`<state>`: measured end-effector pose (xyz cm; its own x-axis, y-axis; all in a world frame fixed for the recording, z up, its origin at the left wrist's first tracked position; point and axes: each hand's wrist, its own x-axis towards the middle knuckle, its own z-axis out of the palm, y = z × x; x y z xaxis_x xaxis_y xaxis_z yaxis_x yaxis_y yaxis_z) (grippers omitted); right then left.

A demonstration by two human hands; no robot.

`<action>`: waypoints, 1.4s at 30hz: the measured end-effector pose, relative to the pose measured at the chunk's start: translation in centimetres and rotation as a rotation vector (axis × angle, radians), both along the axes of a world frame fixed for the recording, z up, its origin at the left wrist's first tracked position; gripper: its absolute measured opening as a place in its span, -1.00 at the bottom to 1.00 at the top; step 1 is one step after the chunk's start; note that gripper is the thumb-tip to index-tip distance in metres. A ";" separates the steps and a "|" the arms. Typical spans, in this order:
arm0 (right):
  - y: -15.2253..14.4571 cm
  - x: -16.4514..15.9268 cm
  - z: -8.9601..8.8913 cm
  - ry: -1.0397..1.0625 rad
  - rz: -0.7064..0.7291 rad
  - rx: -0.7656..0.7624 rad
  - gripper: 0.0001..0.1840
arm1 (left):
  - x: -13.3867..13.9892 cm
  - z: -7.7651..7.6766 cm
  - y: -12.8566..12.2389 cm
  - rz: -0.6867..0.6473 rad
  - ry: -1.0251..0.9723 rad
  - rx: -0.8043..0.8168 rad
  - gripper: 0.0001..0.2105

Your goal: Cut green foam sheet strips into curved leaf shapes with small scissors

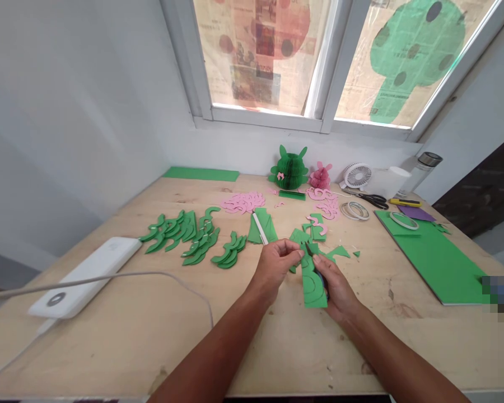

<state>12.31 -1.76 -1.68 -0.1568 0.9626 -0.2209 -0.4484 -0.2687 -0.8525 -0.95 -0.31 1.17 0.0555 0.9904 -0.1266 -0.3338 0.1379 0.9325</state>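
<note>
My left hand point(276, 266) pinches the upper edge of a green paper strip point(313, 288) that has curved outlines drawn on it. A pair of scissors point(309, 249) is in my right hand point(338, 288), its dark blade tips at the strip's top and most of its blue handle hidden by the fingers. Green paper scraps point(340, 252) lie just beyond the hands. To the left of my left hand are stacks of curved green cutouts point(229, 252). A white pen point(259, 226) rests on a green paper piece point(270, 224).
Pink cutouts point(243, 202), a green paper figure point(291, 170) and a pink one point(320, 176) are at the back. A white power bank point(88, 274) with a cable lies left. Right are tape rolls point(354, 210), black scissors point(373, 200), a small fan point(358, 176) and green sheets point(437, 263).
</note>
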 end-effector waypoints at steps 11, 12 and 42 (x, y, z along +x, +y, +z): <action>-0.2 -0.2 0.4 0.028 0.022 -0.014 -0.74 | -0.2 0.0 0.1 -0.017 0.024 -0.003 -0.90; -0.2 -0.2 0.5 0.032 0.026 -0.017 -0.74 | -0.2 0.1 0.1 -0.020 0.023 -0.006 -0.90; -0.3 -0.4 0.8 0.044 0.047 -0.011 -0.68 | -0.1 -0.2 0.2 -0.031 0.083 -0.003 -0.87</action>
<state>11.89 -2.09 -0.90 -0.2111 0.9517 -0.2230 -0.4720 -0.2990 -0.8294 -1.09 -0.06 0.99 0.0755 0.9879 -0.1352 -0.2512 0.1501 0.9562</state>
